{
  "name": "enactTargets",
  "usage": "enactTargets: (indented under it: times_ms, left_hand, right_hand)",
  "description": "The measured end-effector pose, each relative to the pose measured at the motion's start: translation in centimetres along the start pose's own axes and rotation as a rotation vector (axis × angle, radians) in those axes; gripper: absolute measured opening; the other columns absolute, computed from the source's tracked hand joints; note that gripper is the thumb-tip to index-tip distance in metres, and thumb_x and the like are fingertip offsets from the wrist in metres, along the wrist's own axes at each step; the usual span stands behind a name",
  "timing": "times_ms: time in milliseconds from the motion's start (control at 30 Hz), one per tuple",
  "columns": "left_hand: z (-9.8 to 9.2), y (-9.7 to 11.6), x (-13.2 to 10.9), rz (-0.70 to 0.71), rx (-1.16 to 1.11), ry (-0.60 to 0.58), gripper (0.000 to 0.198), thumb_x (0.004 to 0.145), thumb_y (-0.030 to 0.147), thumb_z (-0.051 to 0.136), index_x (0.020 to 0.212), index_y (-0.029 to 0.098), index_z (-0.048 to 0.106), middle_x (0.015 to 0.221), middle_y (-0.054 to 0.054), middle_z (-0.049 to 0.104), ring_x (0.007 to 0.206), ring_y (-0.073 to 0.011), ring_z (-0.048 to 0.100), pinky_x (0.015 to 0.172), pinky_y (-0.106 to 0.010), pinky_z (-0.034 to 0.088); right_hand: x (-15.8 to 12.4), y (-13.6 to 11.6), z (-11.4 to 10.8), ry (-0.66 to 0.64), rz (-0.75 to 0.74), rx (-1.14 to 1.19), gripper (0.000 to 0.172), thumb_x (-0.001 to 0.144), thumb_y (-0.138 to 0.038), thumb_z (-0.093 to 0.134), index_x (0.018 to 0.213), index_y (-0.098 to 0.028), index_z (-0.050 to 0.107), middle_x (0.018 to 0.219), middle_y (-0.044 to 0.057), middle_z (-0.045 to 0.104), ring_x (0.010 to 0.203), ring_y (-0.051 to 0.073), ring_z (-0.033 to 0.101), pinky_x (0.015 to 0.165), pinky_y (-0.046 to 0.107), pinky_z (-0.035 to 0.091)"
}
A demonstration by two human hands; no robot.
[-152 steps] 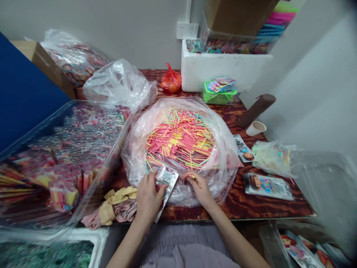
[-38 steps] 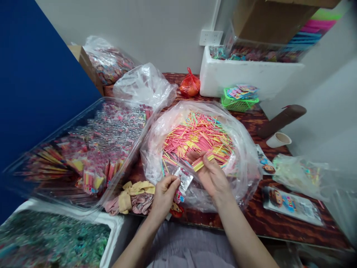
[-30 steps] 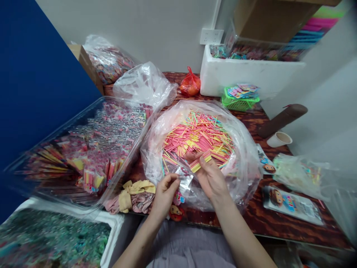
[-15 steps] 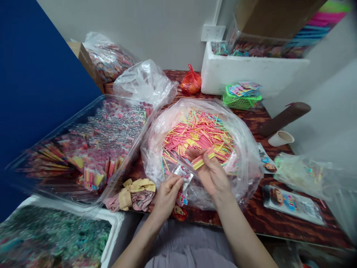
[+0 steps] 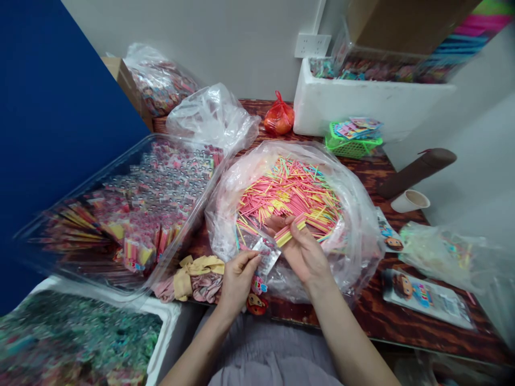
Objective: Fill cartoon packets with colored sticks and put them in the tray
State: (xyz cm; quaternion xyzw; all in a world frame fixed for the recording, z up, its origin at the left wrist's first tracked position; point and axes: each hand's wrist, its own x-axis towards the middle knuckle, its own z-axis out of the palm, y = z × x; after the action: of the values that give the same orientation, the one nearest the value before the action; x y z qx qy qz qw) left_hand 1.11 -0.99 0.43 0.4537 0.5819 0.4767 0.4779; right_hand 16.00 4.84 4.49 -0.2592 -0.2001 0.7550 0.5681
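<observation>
Between the thumb and fingers of my right hand (image 5: 308, 254) lies a small bundle of pink and yellow sticks (image 5: 290, 231). My left hand (image 5: 240, 276) pinches the edge of a small clear printed packet (image 5: 267, 256), which is just left of the bundle and apart from it. Below the packet hang or lie a colourful lettered piece (image 5: 259, 285) and a cartoon-face piece (image 5: 256, 304); how they join the packet I cannot tell. Both hands are at the near side of a big clear plastic bag (image 5: 354, 214), its mouth open on many loose pink, yellow and green sticks (image 5: 277, 193).
At left stands a clear tray (image 5: 151, 292) of filled packets, above a white foam box (image 5: 171, 311). Crumpled cloth (image 5: 201, 279) lies beside the bag. Further right are a green basket (image 5: 350, 147), a brown bottle (image 5: 418, 171), a paper cup (image 5: 410, 201) and a printed pouch (image 5: 428, 300).
The view has shifted slightly, moving the surroundings a little to the right. The packet now shows a broader face beside my left hand. Both hands keep their holds.
</observation>
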Motion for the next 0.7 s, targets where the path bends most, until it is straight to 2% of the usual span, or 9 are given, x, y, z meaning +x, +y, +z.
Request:
enactTargets:
  times_ms: [100,333,500,700]
  left_hand:
    - [0.0,0.3,0.0,0.055,-0.003,-0.033,0.018,0.083,0.031,0.063,0.079,0.017,0.073,0.079,-0.003,0.068,0.078,-0.0161,0.060,0.073,-0.024,0.046]
    - [0.3,0.4,-0.2,0.084,-0.016,-0.044,0.015,0.083,0.029,0.064,0.084,0.018,0.074,0.081,-0.003,0.068,0.078,-0.0159,0.061,0.072,-0.024,0.046]
    - [0.1,0.4,-0.3,0.109,0.002,-0.028,0.014,0.084,0.027,0.063,0.080,0.018,0.072,0.077,-0.002,0.067,0.075,-0.0148,0.060,0.071,-0.023,0.046]
    - [0.3,0.4,-0.4,0.089,-0.020,-0.082,0.013,0.082,0.028,0.065,0.081,0.018,0.073,0.078,-0.002,0.068,0.075,-0.0151,0.062,0.069,-0.023,0.047]
  right_hand:
    - [0.2,0.0,-0.1,-0.010,0.005,0.018,0.008,0.082,-0.029,0.072,0.087,-0.025,0.067,0.104,0.003,0.075,0.118,0.023,0.061,0.104,0.047,0.044]
    - [-0.2,0.4,0.6,0.001,0.082,0.030,0.013,0.078,-0.030,0.076,0.087,-0.024,0.068,0.101,0.002,0.076,0.116,0.024,0.063,0.102,0.046,0.046]
    - [-1.0,0.6,0.5,0.068,0.100,-0.031,0.016,0.075,-0.029,0.078,0.085,-0.020,0.069,0.091,0.005,0.077,0.108,0.025,0.067,0.101,0.045,0.047]
    - [-0.7,0.1,-0.1,0.099,0.072,0.054,0.010,0.078,-0.028,0.075,0.083,-0.023,0.067,0.091,0.002,0.077,0.108,0.024,0.067,0.100,0.045,0.047]
